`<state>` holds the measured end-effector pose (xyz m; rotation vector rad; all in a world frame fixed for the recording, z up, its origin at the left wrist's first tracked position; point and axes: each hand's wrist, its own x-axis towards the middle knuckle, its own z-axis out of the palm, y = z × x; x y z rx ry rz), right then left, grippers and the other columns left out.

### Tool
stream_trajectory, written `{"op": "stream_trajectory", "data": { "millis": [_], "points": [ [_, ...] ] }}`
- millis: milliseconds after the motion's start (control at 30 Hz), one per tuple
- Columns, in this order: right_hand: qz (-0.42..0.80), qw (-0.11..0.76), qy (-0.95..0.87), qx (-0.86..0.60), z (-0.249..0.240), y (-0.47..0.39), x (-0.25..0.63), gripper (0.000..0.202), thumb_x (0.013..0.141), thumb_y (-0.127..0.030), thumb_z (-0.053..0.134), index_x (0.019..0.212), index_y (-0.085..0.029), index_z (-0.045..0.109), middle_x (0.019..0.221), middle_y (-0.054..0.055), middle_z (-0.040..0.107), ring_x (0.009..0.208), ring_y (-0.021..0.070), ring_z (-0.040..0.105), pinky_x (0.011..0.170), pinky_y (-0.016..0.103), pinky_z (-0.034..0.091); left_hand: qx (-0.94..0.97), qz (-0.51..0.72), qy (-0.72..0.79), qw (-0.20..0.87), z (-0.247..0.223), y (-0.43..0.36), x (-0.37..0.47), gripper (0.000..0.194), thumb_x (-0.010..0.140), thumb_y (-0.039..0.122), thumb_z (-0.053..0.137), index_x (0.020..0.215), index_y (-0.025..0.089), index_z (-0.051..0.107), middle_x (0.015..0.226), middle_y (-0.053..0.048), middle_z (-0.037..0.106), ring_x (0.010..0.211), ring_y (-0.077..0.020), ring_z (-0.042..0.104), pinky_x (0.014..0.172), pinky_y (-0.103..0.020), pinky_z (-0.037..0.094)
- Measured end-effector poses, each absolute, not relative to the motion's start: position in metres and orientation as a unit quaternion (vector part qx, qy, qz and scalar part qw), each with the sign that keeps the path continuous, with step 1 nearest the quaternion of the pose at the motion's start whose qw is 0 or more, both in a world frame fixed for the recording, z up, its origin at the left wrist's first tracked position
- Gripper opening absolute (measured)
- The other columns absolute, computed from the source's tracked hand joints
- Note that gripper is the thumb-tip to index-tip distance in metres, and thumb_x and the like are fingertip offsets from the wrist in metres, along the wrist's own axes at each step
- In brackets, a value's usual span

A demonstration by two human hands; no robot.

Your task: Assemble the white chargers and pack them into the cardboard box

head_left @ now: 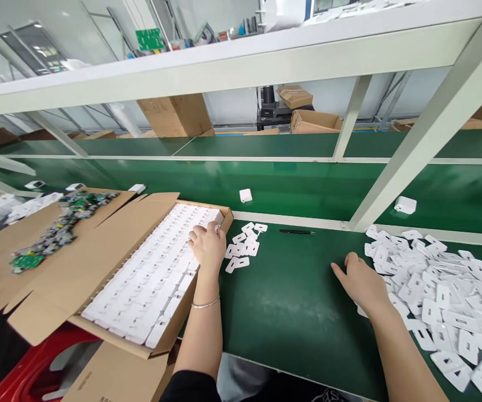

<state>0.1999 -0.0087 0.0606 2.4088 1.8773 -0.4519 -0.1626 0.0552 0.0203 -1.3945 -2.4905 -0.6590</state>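
My left hand [208, 244] reaches over the right side of an open cardboard box [167, 333] packed with rows of white plastic pieces [148, 273]. Its fingers are curled down at the pieces near the far end, and what they grip is hidden. Just right of that hand, a small group of flat white plates with cut-out windows [241, 249] lies on the green table [291, 301]. My right hand [362, 282] is over the table at the left edge of a large heap of similar white plates [445, 296]. Its thumb and forefinger are apart, with nothing visible between them.
A black pen [297, 231] lies near the table's back rail. Small white boxes [246, 195] sit on the green surface behind. Circuit boards [62, 223] are piled on cardboard at left. A pale slanted post [416, 123] and an overhead shelf [224, 64] frame the bench; a red stool [35, 363] stands below.
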Motion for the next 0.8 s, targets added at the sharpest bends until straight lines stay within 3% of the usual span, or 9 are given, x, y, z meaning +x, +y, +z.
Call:
{"op": "stream_trajectory", "data": {
  "millis": [167,267,367,467,567,667,800],
  "points": [
    [-0.205,0.036,0.609,0.765,0.064,-0.008,0.206,0.03,0.107,-0.045,0.04,0.105,-0.017,0.051,0.09,0.011,0.067,0.069,0.0248,0.067,0.06,0.033,0.042,-0.486,-0.284,-0.815,0.137,0.017,0.055,-0.161,0.035,0.095,0.031,0.054,0.117,0.014,0.075,0.122,-0.023,0.054,0.116,-0.0436,0.05,0.093,-0.057,0.043],
    [-0.196,-0.023,0.63,0.751,0.053,-0.004,0.199,0.026,0.106,-0.043,0.044,0.105,-0.018,0.05,0.097,0.011,0.067,0.071,0.0231,0.066,0.061,0.032,0.043,-0.503,-0.361,-0.767,0.17,0.021,0.051,-0.146,0.03,0.092,0.022,0.053,0.115,0.015,0.071,0.129,-0.022,0.05,0.122,-0.0422,0.047,0.098,-0.057,0.042],
    [-0.151,-0.118,0.665,0.722,0.035,0.001,0.189,0.017,0.103,-0.035,0.051,0.105,-0.019,0.051,0.107,0.012,0.064,0.079,0.0223,0.066,0.067,0.032,0.045,-0.573,-0.401,-0.702,0.138,0.021,0.052,-0.116,0.026,0.091,0.02,0.055,0.114,0.016,0.067,0.126,-0.019,0.051,0.121,-0.0386,0.05,0.101,-0.054,0.043],
    [-0.115,-0.216,0.718,0.652,0.021,0.001,0.178,0.008,0.097,-0.026,0.057,0.102,-0.02,0.053,0.107,0.01,0.062,0.088,0.0227,0.066,0.074,0.032,0.049,-0.655,-0.366,-0.657,0.072,0.017,0.068,-0.079,0.031,0.091,0.024,0.058,0.121,0.016,0.063,0.124,-0.018,0.054,0.12,-0.0368,0.054,0.103,-0.051,0.045],
    [-0.064,-0.277,0.74,0.61,0.018,-0.003,0.17,0.005,0.094,-0.018,0.053,0.098,-0.021,0.053,0.103,0.008,0.059,0.091,0.0234,0.063,0.075,0.032,0.049,-0.674,-0.257,-0.692,0.035,0.018,0.105,-0.049,0.049,0.093,0.03,0.058,0.139,0.011,0.053,0.136,-0.022,0.051,0.129,-0.0388,0.051,0.106,-0.05,0.044],
    [-0.001,-0.254,0.71,0.656,0.02,-0.01,0.166,0.007,0.094,-0.019,0.055,0.101,-0.02,0.054,0.102,0.011,0.058,0.094,0.0274,0.062,0.073,0.035,0.049,-0.654,-0.169,-0.737,0.01,0.027,0.155,-0.028,0.061,0.097,0.034,0.054,0.152,0.011,0.042,0.142,-0.026,0.05,0.129,-0.0399,0.054,0.104,-0.05,0.045],
    [-0.001,-0.15,0.676,0.721,0.016,-0.015,0.167,0.028,0.093,-0.034,0.071,0.108,-0.019,0.053,0.102,0.013,0.059,0.089,0.0306,0.065,0.067,0.037,0.049,-0.629,-0.133,-0.765,-0.033,0.036,0.209,-0.002,0.056,0.098,0.043,0.054,0.144,0.012,0.051,0.129,-0.028,0.059,0.117,-0.0425,0.062,0.093,-0.053,0.049]
  ]
}}
